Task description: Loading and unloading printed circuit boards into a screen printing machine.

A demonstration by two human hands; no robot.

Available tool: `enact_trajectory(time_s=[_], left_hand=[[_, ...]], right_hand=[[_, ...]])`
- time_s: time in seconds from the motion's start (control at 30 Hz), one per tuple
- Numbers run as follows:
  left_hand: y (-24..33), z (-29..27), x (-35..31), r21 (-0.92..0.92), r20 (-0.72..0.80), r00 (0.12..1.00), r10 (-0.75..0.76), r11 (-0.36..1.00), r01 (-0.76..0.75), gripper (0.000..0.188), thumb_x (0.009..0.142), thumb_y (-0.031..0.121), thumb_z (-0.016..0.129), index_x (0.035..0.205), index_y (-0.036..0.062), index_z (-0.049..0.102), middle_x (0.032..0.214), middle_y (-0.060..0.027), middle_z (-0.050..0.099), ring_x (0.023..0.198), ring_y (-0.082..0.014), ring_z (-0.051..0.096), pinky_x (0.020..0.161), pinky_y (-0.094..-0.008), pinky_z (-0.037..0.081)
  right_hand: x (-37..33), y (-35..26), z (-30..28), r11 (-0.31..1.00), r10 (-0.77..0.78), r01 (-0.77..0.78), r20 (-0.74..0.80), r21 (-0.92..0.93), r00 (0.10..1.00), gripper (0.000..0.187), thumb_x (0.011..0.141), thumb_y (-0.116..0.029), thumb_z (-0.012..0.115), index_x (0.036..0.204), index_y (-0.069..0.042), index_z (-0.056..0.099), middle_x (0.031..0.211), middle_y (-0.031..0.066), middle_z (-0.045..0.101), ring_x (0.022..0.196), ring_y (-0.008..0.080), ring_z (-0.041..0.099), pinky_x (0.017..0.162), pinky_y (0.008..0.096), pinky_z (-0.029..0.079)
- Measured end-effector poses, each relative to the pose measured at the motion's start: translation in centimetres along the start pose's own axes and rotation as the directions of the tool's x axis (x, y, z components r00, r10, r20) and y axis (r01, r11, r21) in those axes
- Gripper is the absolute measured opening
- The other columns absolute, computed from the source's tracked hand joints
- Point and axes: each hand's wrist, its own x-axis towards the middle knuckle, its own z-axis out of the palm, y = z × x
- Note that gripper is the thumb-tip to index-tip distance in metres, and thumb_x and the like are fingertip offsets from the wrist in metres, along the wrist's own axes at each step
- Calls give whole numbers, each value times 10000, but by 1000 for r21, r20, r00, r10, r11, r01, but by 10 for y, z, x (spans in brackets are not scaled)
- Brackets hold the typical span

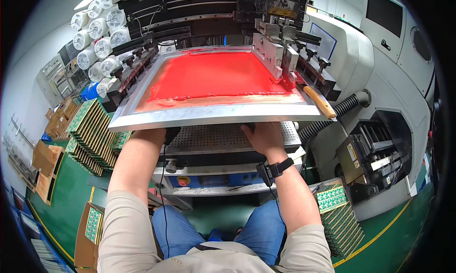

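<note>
Both my arms reach under the near edge of a silver screen-printing frame, whose mesh carries a spread of red ink. My left hand is hidden beneath the frame; only the left forearm and a dark strap at the wrist show. Under the frame's right half, my right hand lies over the perforated metal bed. Its thumb stretches out to the left, while the other fingers are covered by the frame. A black device is strapped on my right wrist.
A wooden-handled spatula rests on the frame's right corner, beside the metal squeegee head. Stacks of green circuit boards stand left and right. A red button sits on the front panel. White tubs are piled at back left.
</note>
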Motion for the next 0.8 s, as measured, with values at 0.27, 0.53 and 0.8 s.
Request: enact_trajectory(time_s=[0.27, 0.53, 0.8], left_hand=[[-9, 3, 12, 25, 0, 1000, 31, 999, -31, 615, 763, 279, 846, 1291, 41, 640, 1309, -169, 639, 1277, -327, 566, 1111, -429, 427], [-19, 7, -5, 41, -10, 998, 57, 998, -57, 602, 770, 270, 842, 1288, 39, 641, 1302, -168, 644, 1269, -325, 572, 1105, -429, 431], [-24, 11, -17, 78, -47, 997, 60, 995, -56, 588, 777, 261, 838, 1285, 38, 642, 1295, -167, 648, 1261, -322, 579, 1099, -430, 436]], right_hand=[[-1, 1, 2, 1000, -25, 25, -9, -2, 1000, 485, 879, -362, 728, 1228, -32, 662, 1185, 218, 682, 1140, 428, 616, 995, 521, 472], [0, -4, -4, 1000, 9, -9, 21, -2, 1000, 494, 885, -379, 724, 1236, -38, 661, 1184, 216, 684, 1138, 427, 619, 994, 523, 475], [0, -3, 2, 1000, 2, -2, 16, -27, 1000, 493, 889, -390, 719, 1222, -30, 667, 1187, 220, 684, 1136, 429, 620, 997, 525, 472]])
